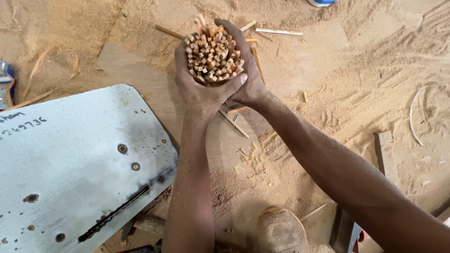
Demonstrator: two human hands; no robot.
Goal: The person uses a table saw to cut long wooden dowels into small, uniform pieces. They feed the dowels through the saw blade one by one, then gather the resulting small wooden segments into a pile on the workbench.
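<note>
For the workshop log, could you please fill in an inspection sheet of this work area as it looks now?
Surface: pale saw table at lower left, with a blade slot and bolt holes.
Job's things: bundle of thin square wooden sticks, ends facing the camera.
Clutter: loose sticks and offcuts on the floor; a curved shaving at right.
Grippers: left hand and right hand are both wrapped around the bundle.
Cables: nothing seen.
Surroundings: sawdust-covered floor; the person's dusty shoe at the bottom; a wooden block at right.
</note>
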